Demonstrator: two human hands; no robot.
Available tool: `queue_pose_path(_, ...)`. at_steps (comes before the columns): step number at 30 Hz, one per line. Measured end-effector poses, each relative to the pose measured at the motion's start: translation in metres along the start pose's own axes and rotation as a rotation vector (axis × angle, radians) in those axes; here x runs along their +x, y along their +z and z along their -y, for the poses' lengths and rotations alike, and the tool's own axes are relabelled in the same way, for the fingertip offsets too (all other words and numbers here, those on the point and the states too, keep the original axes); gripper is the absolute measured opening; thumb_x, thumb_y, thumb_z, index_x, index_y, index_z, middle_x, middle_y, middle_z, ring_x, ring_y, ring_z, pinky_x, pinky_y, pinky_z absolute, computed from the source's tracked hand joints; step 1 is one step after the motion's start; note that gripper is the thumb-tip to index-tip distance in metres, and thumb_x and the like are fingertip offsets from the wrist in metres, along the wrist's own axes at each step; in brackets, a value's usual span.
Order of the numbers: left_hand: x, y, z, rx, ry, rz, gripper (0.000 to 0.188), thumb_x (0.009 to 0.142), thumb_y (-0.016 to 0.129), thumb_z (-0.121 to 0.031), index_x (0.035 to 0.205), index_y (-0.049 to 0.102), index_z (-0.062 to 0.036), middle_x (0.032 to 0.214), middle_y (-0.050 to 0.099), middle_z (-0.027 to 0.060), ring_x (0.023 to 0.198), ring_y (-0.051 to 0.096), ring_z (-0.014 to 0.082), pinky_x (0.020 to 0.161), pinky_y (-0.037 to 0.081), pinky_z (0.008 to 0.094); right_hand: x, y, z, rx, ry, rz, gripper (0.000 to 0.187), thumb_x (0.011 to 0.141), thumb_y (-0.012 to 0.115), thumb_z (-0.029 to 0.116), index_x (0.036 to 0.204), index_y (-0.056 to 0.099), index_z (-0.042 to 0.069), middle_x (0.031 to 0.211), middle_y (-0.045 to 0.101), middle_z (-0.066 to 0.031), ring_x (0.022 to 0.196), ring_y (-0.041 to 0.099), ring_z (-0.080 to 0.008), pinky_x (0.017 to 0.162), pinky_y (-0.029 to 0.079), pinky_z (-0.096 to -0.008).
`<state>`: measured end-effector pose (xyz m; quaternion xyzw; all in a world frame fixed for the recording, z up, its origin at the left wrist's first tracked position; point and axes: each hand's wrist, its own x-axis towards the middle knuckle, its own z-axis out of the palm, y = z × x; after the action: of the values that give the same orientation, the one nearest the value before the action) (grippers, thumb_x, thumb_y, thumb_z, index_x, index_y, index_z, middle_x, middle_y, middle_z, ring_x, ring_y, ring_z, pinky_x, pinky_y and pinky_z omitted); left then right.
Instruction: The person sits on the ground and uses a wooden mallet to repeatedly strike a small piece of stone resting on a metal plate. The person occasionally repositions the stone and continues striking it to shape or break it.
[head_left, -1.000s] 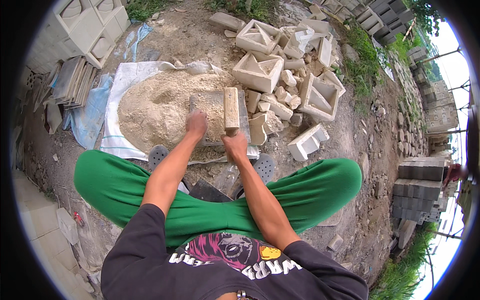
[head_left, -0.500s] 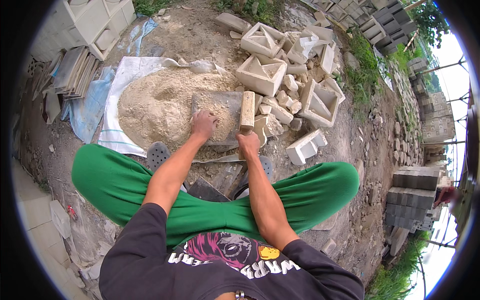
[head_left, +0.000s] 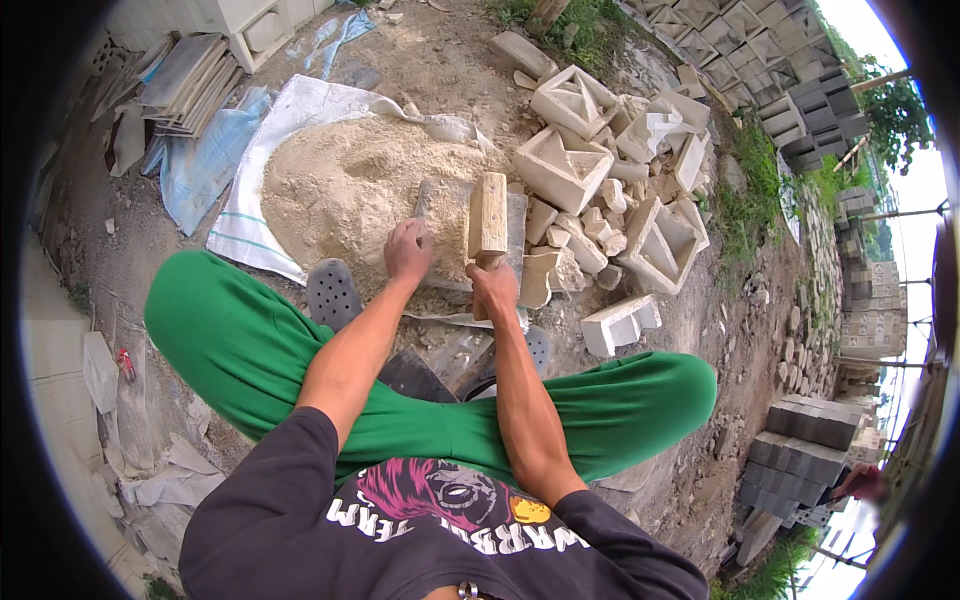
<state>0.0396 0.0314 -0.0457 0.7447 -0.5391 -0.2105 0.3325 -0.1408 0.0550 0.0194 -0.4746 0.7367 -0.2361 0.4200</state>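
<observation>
One pale, rough-grained wooden mallet (head_left: pixel 487 213) with a squared, blocky head, over the right part of one flat dark-grey slab (head_left: pixel 516 225); cannot tell whether touching or clear of it; handle wrapped firmly in the right hand (head_left: pixel 493 288), mostly hidden by the fist, a short end showing below; left hand (head_left: pixel 409 250) at the slab's left edge, fingers bent, undersides out of sight; cannot tell whether gripping anything; beyond and leftward, one broad, powdery, lumpy beige heap (head_left: pixel 340 185) on one white woven sack (head_left: pixel 300 98) with thin blue-green stripes; to the right, three squarish pale cast blocks (head_left: pixel 562 167) with hollow faces and slanting ribs, among rough broken chunks (head_left: pixel 585 245) too jumbled to count; nearer, one smaller angular pale piece (head_left: pixel 603 338), apart from the pile; two grey perforated clogs (head_left: pixel 334 293), the right one largely hidden; two bent knees in soft green trousers (head_left: pixel 610 410); at far left, one stack of thin flat boards (head_left: pixel 185 85), too tightly layered to count, beside one wrinkled pale-blue sheet (head_left: pixel 205 165); at far right, one stack of smooth grey blocks (head_left: pixel 800 450), next to a dark-red shape (head_left: pixel 858 482), blurred beyond recognition.
</observation>
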Motion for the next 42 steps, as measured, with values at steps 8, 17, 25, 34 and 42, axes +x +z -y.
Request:
queue_pose_path(8,0.001,0.001,0.007,-0.061,-0.065,0.004,0.037,0.089,0.065,-0.023,0.124,0.067,-0.0101,0.129,0.063,0.0101,0.120,0.057,0.0322,0.103,0.045,0.0420,-0.010,0.023,-0.013,-0.050,-0.042,-0.050,0.031,0.075,0.072,0.029,0.080,0.070,-0.002,0.066,0.068,-0.0131,0.060,0.069,-0.0254,0.061,0.055,-0.0383)
queue_pose_path(17,0.002,0.006,0.022,-0.122,-0.155,0.001,0.037,0.090,0.066,-0.023,0.124,0.066,-0.0086,0.128,0.063,0.0127,0.118,0.059,0.0322,0.101,0.046,0.0426,-0.022,0.005,0.028,-0.029,-0.006,-0.014,0.042,0.072,0.072,0.033,0.093,0.070,-0.004,0.088,0.072,-0.0250,0.084,0.072,-0.0391,0.075,0.054,-0.0460)
queue_pose_path(25,0.006,0.007,0.009,-0.207,-0.202,0.038,0.034,0.089,0.068,-0.021,0.121,0.068,-0.0095,0.113,0.067,0.0123,0.103,0.065,0.0291,0.089,0.051,0.0408,-0.019,0.016,0.004,-0.330,0.063,0.155,0.042,0.072,0.069,0.027,0.096,0.071,-0.007,0.093,0.072,-0.0280,0.093,0.071,-0.0404,0.082,0.055,-0.0470)
queue_pose_path(34,0.012,0.012,0.028,-0.191,-0.227,0.040,0.037,0.088,0.072,-0.023,0.121,0.067,-0.0087,0.111,0.067,0.0125,0.099,0.066,0.0283,0.087,0.052,0.0403,-0.031,0.004,0.037,0.003,-0.011,0.045,0.042,0.071,0.071,0.030,0.086,0.071,-0.008,0.079,0.072,-0.0238,0.076,0.073,-0.0351,0.069,0.056,-0.0426)
queue_pose_path(42,0.013,0.019,0.036,-0.264,-0.282,0.006,0.035,0.085,0.076,-0.019,0.115,0.064,-0.0062,0.106,0.068,0.0098,0.093,0.066,0.0239,0.084,0.052,0.0380,-0.021,0.010,0.017,-0.272,0.080,0.178,0.042,0.072,0.069,0.028,0.094,0.071,-0.009,0.091,0.070,-0.0310,0.090,0.071,-0.0436,0.080,0.055,-0.0477)
